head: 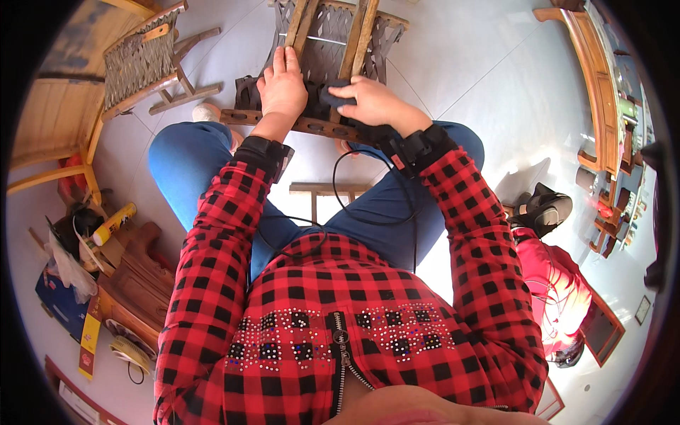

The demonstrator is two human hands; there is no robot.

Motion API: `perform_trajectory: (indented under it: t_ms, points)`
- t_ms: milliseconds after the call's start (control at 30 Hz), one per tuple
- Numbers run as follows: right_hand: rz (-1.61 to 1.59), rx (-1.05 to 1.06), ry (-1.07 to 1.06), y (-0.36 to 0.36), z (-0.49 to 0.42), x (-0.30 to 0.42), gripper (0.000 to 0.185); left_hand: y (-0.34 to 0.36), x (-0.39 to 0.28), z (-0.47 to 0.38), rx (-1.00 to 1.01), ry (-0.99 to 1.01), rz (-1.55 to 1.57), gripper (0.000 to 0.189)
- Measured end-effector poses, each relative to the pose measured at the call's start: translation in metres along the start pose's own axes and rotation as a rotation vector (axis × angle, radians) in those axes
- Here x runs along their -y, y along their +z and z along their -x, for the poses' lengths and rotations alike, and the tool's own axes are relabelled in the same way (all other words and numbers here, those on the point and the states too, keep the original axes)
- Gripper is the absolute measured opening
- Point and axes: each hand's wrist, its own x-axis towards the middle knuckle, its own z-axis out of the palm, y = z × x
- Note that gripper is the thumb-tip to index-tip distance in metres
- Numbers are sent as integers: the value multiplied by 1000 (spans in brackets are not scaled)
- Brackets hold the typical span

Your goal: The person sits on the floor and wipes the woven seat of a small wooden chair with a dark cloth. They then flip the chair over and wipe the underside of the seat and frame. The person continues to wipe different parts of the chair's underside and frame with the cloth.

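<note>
Before my knees stands a wooden folding stool (pixel 319 125) with a seat of woven dark straps (pixel 326 53) and its long wooden legs lying over the weave. My left hand (pixel 282 87) lies flat on one wooden leg (pixel 296 26), fingers extended along it. In my right hand (pixel 374 101) is a dark, cloth-like piece (pixel 338 94), pressed near the lower end of the other pair of legs (pixel 361 40). The piece's exact material cannot be made out, and my hands hide parts of the legs. Both wrists carry dark straps with devices.
At the left stands another strap-woven folding stool (pixel 141 64) with a wooden-handled tool (pixel 155 33) on it, near a wooden chair (pixel 58 122). A black cable (pixel 336 183) loops over my lap. Another person in red (pixel 552 287) sits at the right. A wooden cabinet (pixel 595 79) lies beyond.
</note>
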Motion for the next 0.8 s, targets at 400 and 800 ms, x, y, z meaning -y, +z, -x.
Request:
perform_trajectory:
  t_ms: [400, 800]
  points:
    - [154, -444, 83, -32, -34, -36, 37, -1, 0, 0, 4, 14, -34, 57]
    - [503, -230, 79, -40, -40, 23, 24, 0, 1, 2, -24, 28, 32, 56]
